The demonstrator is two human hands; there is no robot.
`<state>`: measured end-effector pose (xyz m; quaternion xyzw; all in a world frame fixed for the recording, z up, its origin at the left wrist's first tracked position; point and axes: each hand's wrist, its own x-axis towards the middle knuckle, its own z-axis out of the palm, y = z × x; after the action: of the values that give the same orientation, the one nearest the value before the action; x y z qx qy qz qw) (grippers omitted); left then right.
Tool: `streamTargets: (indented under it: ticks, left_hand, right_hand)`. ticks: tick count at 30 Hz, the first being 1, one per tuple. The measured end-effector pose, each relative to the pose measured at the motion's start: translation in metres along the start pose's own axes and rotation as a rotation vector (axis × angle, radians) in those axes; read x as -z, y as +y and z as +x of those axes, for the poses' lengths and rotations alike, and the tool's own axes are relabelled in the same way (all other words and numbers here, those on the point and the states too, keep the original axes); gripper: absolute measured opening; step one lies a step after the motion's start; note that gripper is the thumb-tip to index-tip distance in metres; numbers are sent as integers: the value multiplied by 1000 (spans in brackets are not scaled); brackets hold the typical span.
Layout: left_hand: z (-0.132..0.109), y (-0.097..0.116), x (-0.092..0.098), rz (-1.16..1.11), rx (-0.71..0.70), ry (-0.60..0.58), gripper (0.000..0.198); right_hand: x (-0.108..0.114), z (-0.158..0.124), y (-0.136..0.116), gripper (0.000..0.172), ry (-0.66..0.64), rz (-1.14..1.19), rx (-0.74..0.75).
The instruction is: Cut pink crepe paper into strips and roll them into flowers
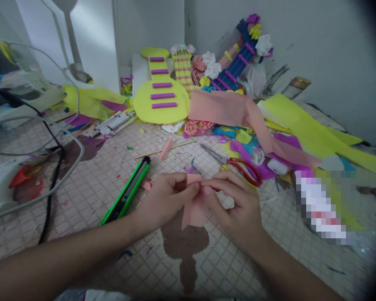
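Note:
A small strip of pink crepe paper (194,213) hangs between my two hands at the middle of the table. My left hand (169,194) pinches its upper left side between thumb and fingers. From the other side, my right hand (233,196) grips the strip's upper right edge with thumb and forefinger. Left of my left hand lies a green box cutter (127,190). Scissors with red handles (246,169) rest just beyond my right hand. A thin wooden stick (181,145) and a rolled pink paper piece (166,149) lie ahead.
A yellow paper guitar (163,100) with purple bars leans at the back, beside a blue one (233,71). Pink crepe paper (219,108) and yellow sheets (303,125) spread to the right. Cables (61,167) loop at left, near several markers (114,122).

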<state>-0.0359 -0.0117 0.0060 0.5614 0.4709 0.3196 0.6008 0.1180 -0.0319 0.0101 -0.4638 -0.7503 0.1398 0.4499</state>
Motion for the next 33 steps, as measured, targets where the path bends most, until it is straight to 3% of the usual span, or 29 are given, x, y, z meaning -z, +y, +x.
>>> streamTargets:
  ticks: [4, 10, 16, 20, 26, 33]
  left_hand:
    - [-1, 1, 0, -15, 13, -31, 21]
    - [-3, 2, 0, -8, 12, -67, 18]
    - [-3, 1, -1, 34, 17, -56, 20]
    - [-2, -2, -2, 116, 10, -1, 31]
    - [-1, -3, 0, 84, 32, -74, 28]
    - [-1, -5, -1, 183, 14, -24, 31]
  right_hand:
    - [0, -1, 3, 14, -1, 58, -75]
    - [2, 1, 11, 8, -88, 261, -364]
    - [1, 3, 11, 6, -121, 342, -450]
    - [0, 2, 12, 6, -126, 396, -532]
    - [0, 3, 13, 8, -133, 462, -646]
    - [-1, 2, 15, 10, -172, 505, -693]
